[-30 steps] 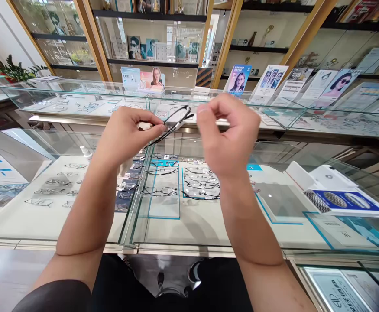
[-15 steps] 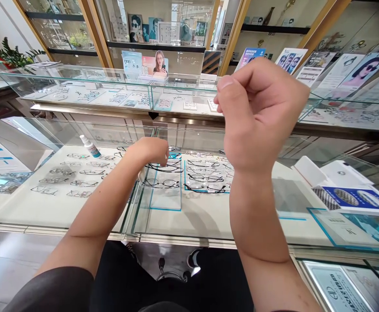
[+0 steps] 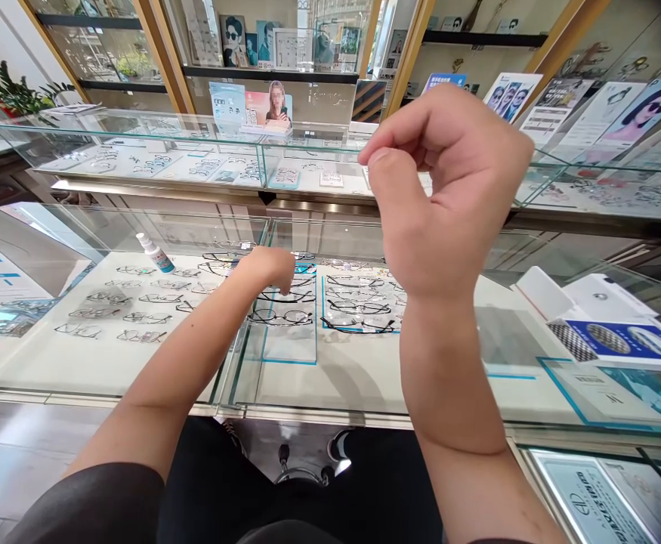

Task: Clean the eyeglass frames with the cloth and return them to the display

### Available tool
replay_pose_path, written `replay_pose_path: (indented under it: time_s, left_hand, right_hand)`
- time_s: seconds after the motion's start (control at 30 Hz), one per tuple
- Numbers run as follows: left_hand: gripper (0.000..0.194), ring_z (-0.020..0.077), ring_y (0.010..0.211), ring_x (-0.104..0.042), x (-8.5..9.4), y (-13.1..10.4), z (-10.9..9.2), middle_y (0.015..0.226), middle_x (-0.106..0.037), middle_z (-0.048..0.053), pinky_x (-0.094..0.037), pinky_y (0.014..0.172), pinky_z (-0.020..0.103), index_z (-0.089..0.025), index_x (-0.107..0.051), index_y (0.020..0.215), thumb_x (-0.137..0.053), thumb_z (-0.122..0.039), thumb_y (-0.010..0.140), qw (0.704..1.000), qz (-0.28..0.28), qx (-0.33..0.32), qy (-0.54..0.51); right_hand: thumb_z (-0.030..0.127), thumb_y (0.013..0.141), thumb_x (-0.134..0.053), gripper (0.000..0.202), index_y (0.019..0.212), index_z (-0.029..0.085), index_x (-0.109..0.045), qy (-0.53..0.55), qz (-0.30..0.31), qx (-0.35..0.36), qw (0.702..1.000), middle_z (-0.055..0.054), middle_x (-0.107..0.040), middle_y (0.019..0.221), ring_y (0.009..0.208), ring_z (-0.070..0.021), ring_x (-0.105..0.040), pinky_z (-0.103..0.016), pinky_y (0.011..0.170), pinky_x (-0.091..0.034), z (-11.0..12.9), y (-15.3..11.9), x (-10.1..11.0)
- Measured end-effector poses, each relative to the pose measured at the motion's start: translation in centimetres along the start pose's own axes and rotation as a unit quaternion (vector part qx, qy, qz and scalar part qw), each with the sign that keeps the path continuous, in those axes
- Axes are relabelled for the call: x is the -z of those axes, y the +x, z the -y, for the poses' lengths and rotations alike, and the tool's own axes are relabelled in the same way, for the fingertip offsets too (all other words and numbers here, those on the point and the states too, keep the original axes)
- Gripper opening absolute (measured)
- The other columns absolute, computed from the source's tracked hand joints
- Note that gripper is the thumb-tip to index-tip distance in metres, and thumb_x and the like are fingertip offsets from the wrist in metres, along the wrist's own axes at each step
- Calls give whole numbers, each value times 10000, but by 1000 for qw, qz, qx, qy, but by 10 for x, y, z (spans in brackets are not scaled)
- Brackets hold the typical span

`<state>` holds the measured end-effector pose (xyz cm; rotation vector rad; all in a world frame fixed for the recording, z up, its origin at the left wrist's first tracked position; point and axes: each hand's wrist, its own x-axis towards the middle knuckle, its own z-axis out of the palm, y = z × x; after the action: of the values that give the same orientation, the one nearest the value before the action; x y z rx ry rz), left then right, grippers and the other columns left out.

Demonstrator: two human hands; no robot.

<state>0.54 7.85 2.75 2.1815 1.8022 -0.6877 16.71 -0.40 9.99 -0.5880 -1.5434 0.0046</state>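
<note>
Rows of eyeglasses lie in the glass display case. My left hand reaches over the middle group, its fingers curled down and closed near a dark-framed pair; its fingertips are mostly hidden, and whether they hold anything is unclear. Below it lies a round-lensed pair on a blue-edged clear tray. My right hand is raised above the case, thumb and forefinger pressed together. Any small thing in that pinch cannot be made out. More glasses lie on a second tray to its left.
A white spray bottle stands at the left among more glasses. An opened white and blue box sits at the right. Behind runs another glass case with upright advertising cards. Glass edges cross the front.
My left hand has shifted slightly right and down. My right hand has moved a little left and up, its fingertips extending further left over the thumb. The view has shifted slightly.
</note>
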Motion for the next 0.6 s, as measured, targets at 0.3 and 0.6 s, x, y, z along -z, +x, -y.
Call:
replay_pose_path:
  time_s: [0.3,0.6]
  left_hand:
    - [545,424,1180,-770,-6,16,2,1271,-830,153,-620,971,460,-250,-869,1145,-963,-387,626,1000,25,-11,11]
    - [337,408,1141,-775,-8,19,3,1201,-847,123,-604,971,450,-245,-884,958,-959,-333,642,999,27,-10,16]
  right_hand:
    - [-68,883,-569,289,762,190,-617,-2,1,18,1000,60,-547,695,691,-75,-513,-263,647,-402,-2,0,0]
    - [378,1060,-666,235,873,241,-630,-80,20,-4,997,-16,-674,894,878,-162,-672,-347,734,-533,-9,-1,0]
